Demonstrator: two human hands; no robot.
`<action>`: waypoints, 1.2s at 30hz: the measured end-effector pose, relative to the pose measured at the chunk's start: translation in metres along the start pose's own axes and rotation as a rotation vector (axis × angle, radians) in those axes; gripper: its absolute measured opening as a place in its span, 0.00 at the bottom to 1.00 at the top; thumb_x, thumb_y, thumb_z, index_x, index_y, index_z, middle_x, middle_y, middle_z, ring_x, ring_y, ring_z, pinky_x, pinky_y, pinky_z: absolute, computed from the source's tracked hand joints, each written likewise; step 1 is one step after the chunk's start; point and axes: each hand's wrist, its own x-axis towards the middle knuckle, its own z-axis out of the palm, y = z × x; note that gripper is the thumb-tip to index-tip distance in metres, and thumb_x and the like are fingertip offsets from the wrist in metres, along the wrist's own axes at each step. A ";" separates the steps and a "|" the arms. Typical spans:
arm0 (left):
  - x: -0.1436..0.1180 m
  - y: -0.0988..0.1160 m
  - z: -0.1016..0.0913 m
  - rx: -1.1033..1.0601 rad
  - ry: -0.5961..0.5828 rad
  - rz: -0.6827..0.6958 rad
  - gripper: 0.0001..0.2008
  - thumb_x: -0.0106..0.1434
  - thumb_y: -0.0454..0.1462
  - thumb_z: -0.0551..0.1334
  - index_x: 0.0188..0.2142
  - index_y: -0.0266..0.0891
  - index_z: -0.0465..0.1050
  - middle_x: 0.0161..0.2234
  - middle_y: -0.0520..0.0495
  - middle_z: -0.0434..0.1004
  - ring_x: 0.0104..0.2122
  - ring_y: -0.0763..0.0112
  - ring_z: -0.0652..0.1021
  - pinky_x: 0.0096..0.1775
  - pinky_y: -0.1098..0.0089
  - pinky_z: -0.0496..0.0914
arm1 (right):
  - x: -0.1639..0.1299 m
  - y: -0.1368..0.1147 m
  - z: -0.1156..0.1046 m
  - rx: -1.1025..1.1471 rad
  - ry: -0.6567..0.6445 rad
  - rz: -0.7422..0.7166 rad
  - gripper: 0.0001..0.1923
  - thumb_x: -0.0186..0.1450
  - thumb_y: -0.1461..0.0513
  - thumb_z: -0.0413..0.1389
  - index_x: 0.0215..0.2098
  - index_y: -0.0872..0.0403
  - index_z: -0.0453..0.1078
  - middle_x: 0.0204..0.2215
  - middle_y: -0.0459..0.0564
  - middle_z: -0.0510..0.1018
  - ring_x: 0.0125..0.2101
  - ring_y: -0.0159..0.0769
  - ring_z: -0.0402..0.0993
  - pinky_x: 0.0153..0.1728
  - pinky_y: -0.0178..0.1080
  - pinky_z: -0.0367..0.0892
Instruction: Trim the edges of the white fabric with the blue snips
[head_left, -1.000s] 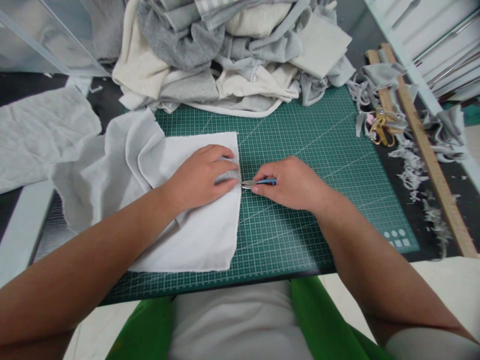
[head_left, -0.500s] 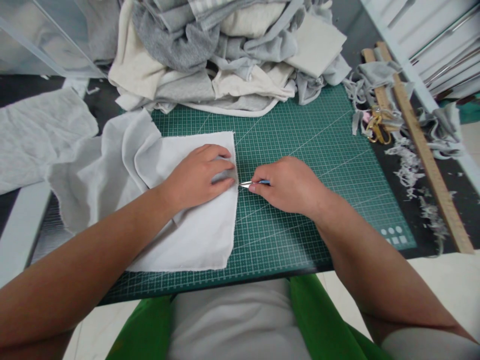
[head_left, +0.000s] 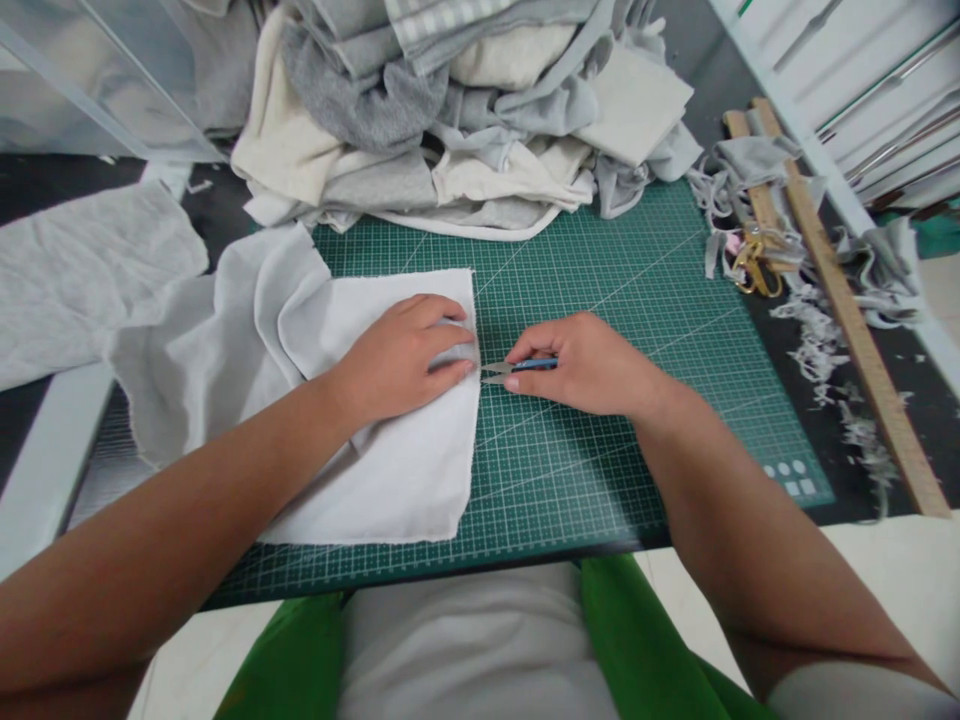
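My left hand (head_left: 409,355) lies on a white piece of fabric (head_left: 409,480), fingers spread and fingertips close to its right edge. A grey layer of the cloth (head_left: 195,340) is bunched to the left, partly beneath my forearm. In my right hand (head_left: 581,362) I grip a small pair of thread snips (head_left: 499,371) with a blue handle. Their two blades are parted and point left, with the tips right at the fabric's edge, near my left fingertips. Whether the blades touch the cloth I cannot tell.
Under the fabric is a green cutting mat (head_left: 592,250). A heap of grey and cream cloth (head_left: 450,120) stands behind it. To the right lie gold-handled scissors (head_left: 757,265), a wooden ruler (head_left: 862,320) and scraps (head_left: 810,320). Another grey cloth (head_left: 90,275) lies at left.
The snips' blades have spread apart, and the fingers of my right hand have loosened around them. My left hand stays in place on the fabric. The whole view has shifted slightly.
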 end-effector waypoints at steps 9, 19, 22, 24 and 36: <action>-0.004 0.004 -0.005 -0.023 0.056 0.044 0.10 0.68 0.40 0.63 0.44 0.37 0.80 0.50 0.40 0.79 0.49 0.56 0.79 0.52 0.55 0.75 | 0.000 -0.002 0.003 -0.099 -0.007 -0.014 0.08 0.62 0.56 0.67 0.34 0.52 0.81 0.27 0.42 0.81 0.27 0.30 0.72 0.32 0.35 0.60; -0.003 0.003 -0.007 -0.025 -0.051 0.118 0.12 0.67 0.42 0.64 0.45 0.39 0.80 0.50 0.40 0.79 0.51 0.54 0.78 0.55 0.51 0.73 | 0.000 -0.004 0.005 -0.184 -0.036 -0.003 0.07 0.63 0.56 0.65 0.35 0.51 0.81 0.26 0.42 0.81 0.26 0.31 0.71 0.30 0.35 0.58; -0.003 0.003 -0.006 -0.011 -0.056 0.115 0.12 0.67 0.42 0.64 0.46 0.39 0.79 0.50 0.41 0.78 0.51 0.55 0.78 0.56 0.52 0.73 | 0.000 -0.004 0.005 -0.196 -0.034 0.001 0.08 0.63 0.56 0.65 0.36 0.51 0.81 0.27 0.43 0.82 0.26 0.31 0.72 0.29 0.35 0.58; -0.003 0.003 -0.006 -0.012 -0.057 0.117 0.12 0.67 0.42 0.64 0.46 0.39 0.80 0.50 0.40 0.78 0.51 0.55 0.78 0.56 0.53 0.72 | -0.001 -0.005 0.005 -0.205 -0.038 0.000 0.08 0.63 0.56 0.65 0.36 0.51 0.82 0.27 0.43 0.82 0.27 0.31 0.73 0.30 0.35 0.59; -0.002 0.003 -0.006 -0.020 -0.072 0.086 0.12 0.67 0.44 0.63 0.44 0.41 0.79 0.50 0.42 0.78 0.51 0.56 0.78 0.56 0.54 0.72 | -0.003 -0.008 0.008 -0.311 -0.052 -0.025 0.09 0.68 0.56 0.61 0.35 0.49 0.82 0.28 0.44 0.83 0.28 0.33 0.75 0.32 0.37 0.61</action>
